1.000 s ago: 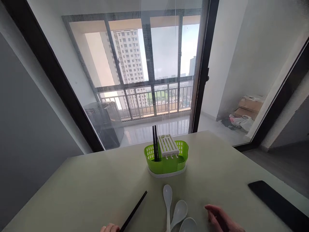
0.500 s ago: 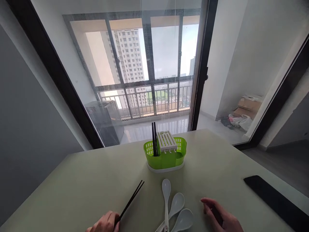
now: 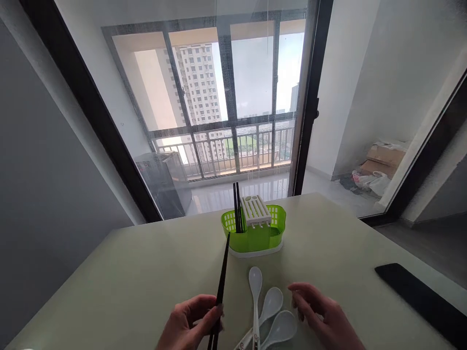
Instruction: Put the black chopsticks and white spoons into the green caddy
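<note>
My left hand [image 3: 193, 321] grips a pair of black chopsticks [image 3: 223, 277] near their lower part, with the tips pointing up and away from me. Those tips appear in front of the left side of a green utensil basket [image 3: 257, 240] with a white slotted rack on top. More black chopsticks [image 3: 238, 209] stand upright in its left compartment. Beside the spoons, my right hand [image 3: 323, 313] has its fingers apart and curled a little, holding nothing. Three white spoons [image 3: 273, 301] lie overlapping on the table between my hands, their handles toward me.
A long black flat object [image 3: 423, 301] rests on the pale table [image 3: 146, 272] at the right. Behind the table are a glass sliding door and a balcony. A cardboard box [image 3: 383, 160] and plastic bags sit on the floor at the right.
My left hand has lifted the chopsticks and moved right and forward, and they now point more upright toward the basket. My right hand has shifted slightly left, closer to the spoons.
</note>
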### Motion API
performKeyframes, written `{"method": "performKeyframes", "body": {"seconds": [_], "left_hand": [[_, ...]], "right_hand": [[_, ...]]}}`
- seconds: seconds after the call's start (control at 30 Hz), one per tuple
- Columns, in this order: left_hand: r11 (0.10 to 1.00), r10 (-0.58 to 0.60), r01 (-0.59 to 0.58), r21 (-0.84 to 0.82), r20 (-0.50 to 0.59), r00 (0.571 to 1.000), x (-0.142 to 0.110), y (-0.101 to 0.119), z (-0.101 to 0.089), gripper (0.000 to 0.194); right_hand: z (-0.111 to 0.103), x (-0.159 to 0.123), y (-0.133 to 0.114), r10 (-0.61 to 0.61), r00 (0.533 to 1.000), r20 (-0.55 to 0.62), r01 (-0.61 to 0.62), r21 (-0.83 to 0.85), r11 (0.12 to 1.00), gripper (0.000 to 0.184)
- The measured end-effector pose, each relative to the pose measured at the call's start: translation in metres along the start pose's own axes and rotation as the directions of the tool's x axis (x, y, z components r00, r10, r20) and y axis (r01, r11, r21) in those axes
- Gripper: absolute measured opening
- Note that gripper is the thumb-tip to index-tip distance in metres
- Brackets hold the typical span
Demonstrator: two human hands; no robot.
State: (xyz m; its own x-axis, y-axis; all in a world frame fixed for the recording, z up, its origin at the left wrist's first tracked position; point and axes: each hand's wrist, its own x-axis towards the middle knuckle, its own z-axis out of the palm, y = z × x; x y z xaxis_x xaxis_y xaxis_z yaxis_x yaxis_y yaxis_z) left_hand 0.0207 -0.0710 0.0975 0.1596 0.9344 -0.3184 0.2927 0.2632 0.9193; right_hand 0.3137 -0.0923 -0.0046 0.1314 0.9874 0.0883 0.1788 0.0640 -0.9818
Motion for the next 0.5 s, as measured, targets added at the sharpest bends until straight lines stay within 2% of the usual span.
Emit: {"method": "performKeyframes", "body": {"seconds": [0.1,0.23,0.33,0.5], "left_hand": [[0.989,-0.023,0.039,-0.145,0.109,0.994,0.008,0.007,0.019,0.057],[0.973,-0.055,0.091,-0.212,0.171,0.984,0.012,0.006,0.032,0.061],[0.964,-0.070,0.116,-0.239,0.191,0.979,0.010,0.000,0.030,0.062],[0.956,-0.080,0.119,-0.266,0.155,0.985,0.004,-0.005,0.019,0.063]], "right_hand": [[0.015,0.027,-0.041,-0.055,0.968,0.246,0.033,0.091,0.995,0.046],[0.045,0.064,-0.081,-0.168,0.865,0.473,0.043,0.264,0.964,0.053],[0.067,0.081,-0.088,-0.207,0.826,0.525,0.028,0.328,0.944,0.059],[0.086,0.088,-0.083,-0.258,0.816,0.518,0.012,0.430,0.903,0.058]]}}
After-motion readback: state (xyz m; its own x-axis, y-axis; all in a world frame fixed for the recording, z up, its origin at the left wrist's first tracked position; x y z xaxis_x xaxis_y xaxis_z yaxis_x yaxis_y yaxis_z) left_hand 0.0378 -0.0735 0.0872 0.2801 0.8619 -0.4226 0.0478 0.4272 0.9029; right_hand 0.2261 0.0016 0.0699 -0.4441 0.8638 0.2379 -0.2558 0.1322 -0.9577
